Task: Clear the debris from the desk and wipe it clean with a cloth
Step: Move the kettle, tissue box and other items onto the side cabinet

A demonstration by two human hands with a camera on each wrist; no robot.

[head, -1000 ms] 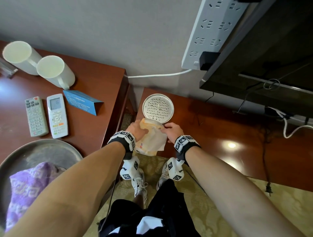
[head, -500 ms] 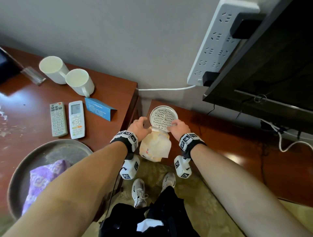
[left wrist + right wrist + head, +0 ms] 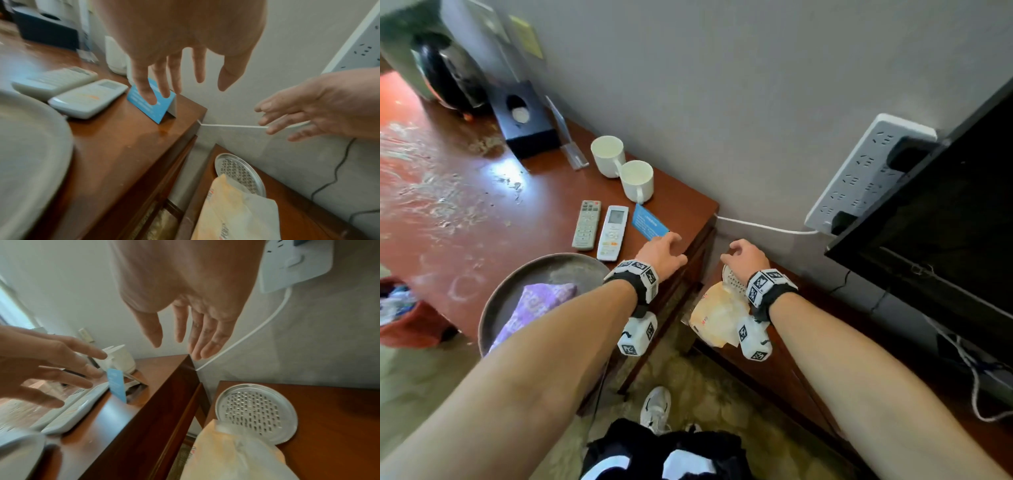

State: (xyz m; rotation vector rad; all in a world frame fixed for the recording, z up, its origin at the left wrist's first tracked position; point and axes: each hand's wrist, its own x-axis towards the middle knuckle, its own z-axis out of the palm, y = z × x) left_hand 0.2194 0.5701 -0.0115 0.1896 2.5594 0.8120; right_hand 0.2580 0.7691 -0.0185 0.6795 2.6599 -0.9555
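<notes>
The greasy paper bag [image 3: 717,315] [image 3: 236,459] lies on the lower table, its end over a perforated metal disc [image 3: 732,281] [image 3: 238,175]. My left hand [image 3: 662,251] [image 3: 185,87] hovers open over the desk corner, fingertips just above a blue folded card [image 3: 152,104]. My right hand [image 3: 743,255] [image 3: 180,340] hangs open and empty above the disc, near the white cable [image 3: 246,335]. A purple cloth [image 3: 534,305] lies in a round metal tray [image 3: 544,265] on the desk. Crumbs and smears cover the desk's left part [image 3: 448,205].
Two remotes [image 3: 586,224] [image 3: 613,233], two white mugs [image 3: 607,156] [image 3: 637,180], a black tissue box [image 3: 524,120] and a kettle [image 3: 448,75] stand on the desk. A power strip [image 3: 866,174] hangs on the wall beside a TV [image 3: 945,222]. A red bin [image 3: 400,311] sits lower left.
Both hands have let go of the paper bag, which now rests on the lower table. They rose and spread; the left moved over the desk corner. The view swung left.
</notes>
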